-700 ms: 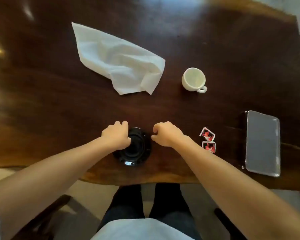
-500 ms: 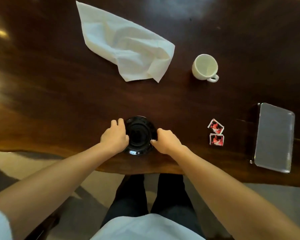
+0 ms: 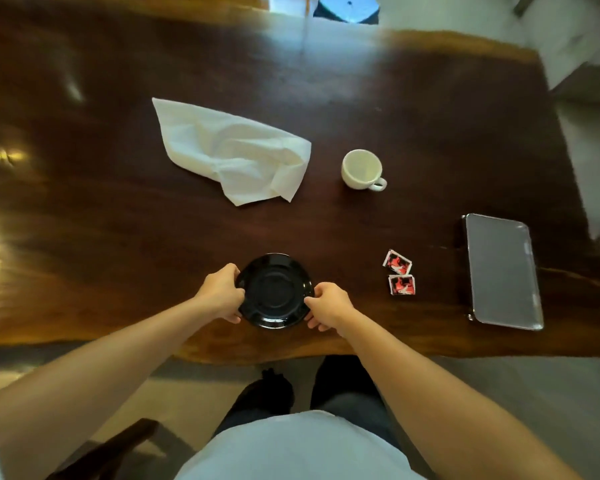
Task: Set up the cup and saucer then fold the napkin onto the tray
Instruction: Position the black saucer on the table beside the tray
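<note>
A black saucer [image 3: 274, 291] sits near the table's front edge, right in front of me. My left hand [image 3: 222, 292] grips its left rim and my right hand [image 3: 328, 304] grips its right rim. A white cup [image 3: 361, 169] stands upright farther back and to the right, its handle pointing toward me. A crumpled white napkin [image 3: 236, 157] lies unfolded at the back, left of the cup. A silver rectangular tray [image 3: 501, 270] rests at the right side of the table.
Two small red and white sachets [image 3: 399, 271] lie between the saucer and the tray. The dark wooden table [image 3: 118, 237] has an irregular front edge. A dark chair part [image 3: 108, 452] shows at the lower left beside my legs.
Both hands have closed onto the saucer's rims, and the whole saucer face now shows between them. The view has tilted, showing more of the table's far side.
</note>
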Demonstrator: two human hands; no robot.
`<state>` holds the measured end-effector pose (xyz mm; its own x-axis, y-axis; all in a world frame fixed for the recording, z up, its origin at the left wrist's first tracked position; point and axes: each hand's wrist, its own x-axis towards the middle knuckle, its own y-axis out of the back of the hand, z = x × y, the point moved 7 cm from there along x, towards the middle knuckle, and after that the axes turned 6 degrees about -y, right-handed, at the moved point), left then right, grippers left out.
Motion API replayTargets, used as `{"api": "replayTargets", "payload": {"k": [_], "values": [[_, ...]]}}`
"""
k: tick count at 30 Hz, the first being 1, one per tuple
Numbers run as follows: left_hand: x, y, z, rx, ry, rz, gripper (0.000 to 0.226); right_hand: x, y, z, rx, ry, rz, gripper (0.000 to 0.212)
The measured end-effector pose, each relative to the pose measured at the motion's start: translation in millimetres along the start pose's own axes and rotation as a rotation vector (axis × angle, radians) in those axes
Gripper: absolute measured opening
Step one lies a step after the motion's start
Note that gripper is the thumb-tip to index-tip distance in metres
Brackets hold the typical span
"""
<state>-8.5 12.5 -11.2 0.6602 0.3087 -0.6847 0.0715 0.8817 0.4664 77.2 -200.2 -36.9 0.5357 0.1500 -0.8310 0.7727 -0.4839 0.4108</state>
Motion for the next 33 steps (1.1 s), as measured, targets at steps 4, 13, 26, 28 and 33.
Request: {"api": "replayTargets", "payload": {"k": [4, 13, 26, 28, 33], "values": [[0, -5, 45, 0.046, -0.038, -0.033, 0.023, -16, 41, 10, 0.116, -0.008, 0.049, 0.006], [10, -74, 143, 0.097, -0.109, -0.159, 0.022, -21, 127, 85, 0.318, -0.08, 0.13, 0.03], [25, -198, 223, 0.15, -0.081, -0.231, 0.016, 16, 218, 191, 0.37, -0.169, 0.152, 0.007], [30, -212, 230, 0.145, -0.067, -0.22, 0.017, 27, 231, 199, 0.355, -0.165, 0.136, 0.01], [46, -239, 243, 0.101, -0.022, -0.166, 0.017, 52, 260, 214, 0.328, -0.183, 0.08, 0.04]]}}
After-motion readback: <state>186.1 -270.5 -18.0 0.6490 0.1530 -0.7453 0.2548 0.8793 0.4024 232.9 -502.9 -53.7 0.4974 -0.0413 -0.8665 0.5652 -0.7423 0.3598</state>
